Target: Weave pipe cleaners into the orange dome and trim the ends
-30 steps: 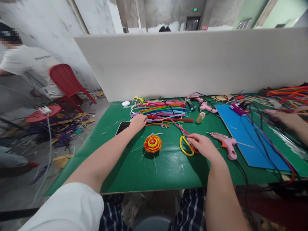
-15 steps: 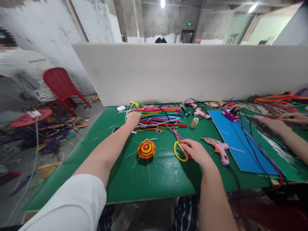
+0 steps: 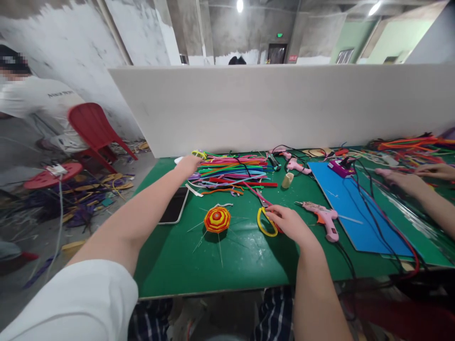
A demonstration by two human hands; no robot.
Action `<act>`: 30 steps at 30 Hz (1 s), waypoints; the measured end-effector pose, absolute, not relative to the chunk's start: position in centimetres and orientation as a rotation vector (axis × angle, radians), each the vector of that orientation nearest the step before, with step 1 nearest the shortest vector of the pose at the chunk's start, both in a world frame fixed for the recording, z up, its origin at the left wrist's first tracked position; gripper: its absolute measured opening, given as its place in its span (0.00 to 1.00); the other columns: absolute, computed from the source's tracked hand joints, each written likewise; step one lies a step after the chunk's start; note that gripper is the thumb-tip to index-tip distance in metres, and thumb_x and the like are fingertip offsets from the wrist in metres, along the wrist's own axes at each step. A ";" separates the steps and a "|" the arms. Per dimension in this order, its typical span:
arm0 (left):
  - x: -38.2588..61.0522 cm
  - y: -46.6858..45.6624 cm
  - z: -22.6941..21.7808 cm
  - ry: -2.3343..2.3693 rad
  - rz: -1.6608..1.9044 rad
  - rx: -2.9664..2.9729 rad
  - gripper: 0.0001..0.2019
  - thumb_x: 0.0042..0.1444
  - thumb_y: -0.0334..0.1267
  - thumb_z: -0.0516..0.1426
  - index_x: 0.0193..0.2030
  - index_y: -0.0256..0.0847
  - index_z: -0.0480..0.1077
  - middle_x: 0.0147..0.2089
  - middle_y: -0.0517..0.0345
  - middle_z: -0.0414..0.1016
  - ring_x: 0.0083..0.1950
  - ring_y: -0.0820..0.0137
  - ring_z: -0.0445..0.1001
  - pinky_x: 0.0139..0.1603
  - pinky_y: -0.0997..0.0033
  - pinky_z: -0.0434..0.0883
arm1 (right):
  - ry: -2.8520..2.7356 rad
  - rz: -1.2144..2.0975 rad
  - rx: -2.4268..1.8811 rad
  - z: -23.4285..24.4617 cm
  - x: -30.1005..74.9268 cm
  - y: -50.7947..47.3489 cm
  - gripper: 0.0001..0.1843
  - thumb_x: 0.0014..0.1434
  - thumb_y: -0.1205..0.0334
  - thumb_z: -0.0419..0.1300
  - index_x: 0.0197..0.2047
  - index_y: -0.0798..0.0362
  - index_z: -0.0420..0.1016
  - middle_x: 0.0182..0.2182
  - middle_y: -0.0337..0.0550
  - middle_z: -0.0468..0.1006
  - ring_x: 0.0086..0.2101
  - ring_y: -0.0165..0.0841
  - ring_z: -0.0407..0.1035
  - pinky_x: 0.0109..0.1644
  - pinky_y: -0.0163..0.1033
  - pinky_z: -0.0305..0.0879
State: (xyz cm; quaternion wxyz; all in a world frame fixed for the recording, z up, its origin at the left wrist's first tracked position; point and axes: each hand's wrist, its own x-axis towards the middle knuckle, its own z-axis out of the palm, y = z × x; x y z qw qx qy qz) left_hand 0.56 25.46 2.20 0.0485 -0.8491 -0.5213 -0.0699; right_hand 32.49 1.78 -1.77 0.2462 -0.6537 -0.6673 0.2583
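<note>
My left hand [image 3: 188,164] reaches far across the green table [image 3: 245,260] to the left end of a pile of coloured pipe cleaners [image 3: 232,169]. Its fingers point away from me and are hidden, and a bit of a white case [image 3: 177,160] peeks out beside it. My right hand [image 3: 288,222] lies curled on the red handle of a pair of scissors [image 3: 266,221], whose other handle is yellow. Between my arms sits a round woven disc [image 3: 216,219] in orange, yellow and red with thin pale spokes. A dark phone [image 3: 174,205] lies flat by my left forearm.
A pink glue gun [image 3: 322,217] and a blue board [image 3: 351,203] with cables lie right of my right hand. A second glue gun [image 3: 295,166] and a small tape roll [image 3: 287,180] sit behind. A co-worker's hands [image 3: 408,180] work far right. A white partition [image 3: 284,104] closes the back; a red chair [image 3: 92,128] stands left.
My left hand has slid away from me and to the left along the pile's end, uncovering the phone. My right hand stays on the scissors.
</note>
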 end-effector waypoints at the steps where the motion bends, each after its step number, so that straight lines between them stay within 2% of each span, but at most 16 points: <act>1: 0.0 25.1 2.5 -1.635 -0.223 -2.580 0.13 0.50 0.33 0.50 0.41 0.37 0.72 0.38 0.46 0.75 0.43 0.60 0.71 0.42 0.68 0.63 | -1.825 0.709 -1.778 -1.8 32.5 1.8 0.17 0.54 0.50 0.49 0.41 0.48 0.72 0.29 0.39 0.76 0.28 0.31 0.67 0.32 0.35 0.59; 3: -1.3 23.8 2.8 -1.738 -0.267 -2.537 0.13 0.48 0.33 0.52 0.40 0.39 0.73 0.38 0.49 0.76 0.43 0.60 0.71 0.42 0.69 0.63 | -1.833 0.710 -1.769 -1.9 32.4 1.7 0.18 0.54 0.50 0.49 0.41 0.48 0.72 0.29 0.39 0.76 0.28 0.31 0.67 0.31 0.35 0.58; 6: -3.7 20.6 2.6 -1.911 -0.425 -2.425 0.16 0.50 0.33 0.50 0.45 0.38 0.71 0.41 0.49 0.75 0.44 0.62 0.72 0.43 0.69 0.65 | -1.846 0.697 -1.768 -1.9 32.3 1.7 0.17 0.53 0.49 0.50 0.41 0.48 0.72 0.29 0.38 0.76 0.28 0.31 0.67 0.30 0.35 0.58; 10: -5.6 13.6 1.0 -2.134 -0.705 -2.346 0.20 0.56 0.38 0.44 0.52 0.32 0.65 0.36 0.50 0.76 0.31 0.71 0.75 0.34 0.73 0.70 | -1.838 0.758 -1.724 -1.7 31.5 1.8 0.17 0.53 0.49 0.51 0.40 0.48 0.73 0.26 0.38 0.74 0.27 0.30 0.66 0.28 0.34 0.58; 13: -4.9 7.3 -0.6 -2.295 -1.695 -2.240 0.20 0.51 0.43 0.52 0.48 0.32 0.67 0.38 0.50 0.75 0.31 0.70 0.75 0.33 0.69 0.73 | -1.761 0.973 -1.570 -1.2 30.0 1.7 0.16 0.52 0.51 0.52 0.39 0.50 0.73 0.29 0.40 0.75 0.29 0.30 0.67 0.28 0.33 0.61; 14: -4.2 5.3 -1.0 -2.277 -1.904 -2.209 0.20 0.50 0.43 0.54 0.47 0.33 0.68 0.37 0.51 0.75 0.30 0.70 0.75 0.33 0.68 0.73 | -1.721 1.082 -1.501 -1.0 29.3 1.6 0.17 0.53 0.51 0.52 0.40 0.50 0.72 0.30 0.42 0.75 0.30 0.30 0.68 0.28 0.33 0.62; 16: -2.3 1.7 -1.8 -2.221 -2.074 -2.295 0.17 0.49 0.42 0.56 0.44 0.34 0.70 0.34 0.53 0.74 0.29 0.71 0.74 0.30 0.70 0.73 | -1.663 1.301 -1.370 -0.7 27.8 1.3 0.19 0.53 0.52 0.53 0.45 0.52 0.70 0.32 0.44 0.75 0.30 0.29 0.67 0.27 0.32 0.63; 18: -0.4 -1.1 -2.4 -2.167 -2.057 -2.506 0.14 0.50 0.41 0.55 0.42 0.37 0.71 0.34 0.54 0.73 0.26 0.73 0.73 0.26 0.72 0.72 | -1.633 1.478 -1.243 -0.5 26.3 1.0 0.22 0.53 0.54 0.54 0.50 0.52 0.67 0.31 0.44 0.75 0.26 0.27 0.66 0.25 0.31 0.62; 20: 1.2 -2.7 -2.9 -2.093 -1.888 -2.812 0.12 0.53 0.39 0.54 0.42 0.39 0.72 0.35 0.54 0.71 0.27 0.74 0.73 0.27 0.74 0.72 | -1.588 1.591 -1.101 -0.5 25.1 0.7 0.23 0.53 0.55 0.55 0.52 0.52 0.65 0.30 0.43 0.75 0.25 0.26 0.66 0.24 0.32 0.62; 22: 2.1 -3.6 -3.4 -2.038 -1.727 -2.962 0.11 0.53 0.38 0.53 0.41 0.39 0.72 0.35 0.54 0.70 0.25 0.77 0.71 0.26 0.76 0.70 | -1.508 1.628 -0.991 -0.7 24.4 0.5 0.19 0.53 0.56 0.55 0.48 0.53 0.67 0.27 0.41 0.75 0.23 0.26 0.66 0.24 0.32 0.62; 26: 1.9 -3.7 -4.5 -1.983 -1.482 -3.029 0.11 0.55 0.36 0.51 0.41 0.40 0.72 0.34 0.56 0.70 0.22 0.80 0.67 0.24 0.78 0.67 | -1.227 1.619 -0.961 -1.7 24.6 1.1 0.09 0.48 0.57 0.60 0.33 0.53 0.70 0.20 0.36 0.72 0.20 0.23 0.64 0.21 0.29 0.61; 30: 0.8 -3.3 -4.9 -1.937 -1.333 -2.959 0.11 0.55 0.35 0.51 0.41 0.41 0.72 0.33 0.57 0.71 0.27 0.76 0.68 0.30 0.76 0.66 | -0.948 1.538 -1.020 -2.8 25.3 2.4 0.11 0.46 0.57 0.63 0.32 0.53 0.72 0.22 0.35 0.71 0.22 0.22 0.65 0.22 0.26 0.63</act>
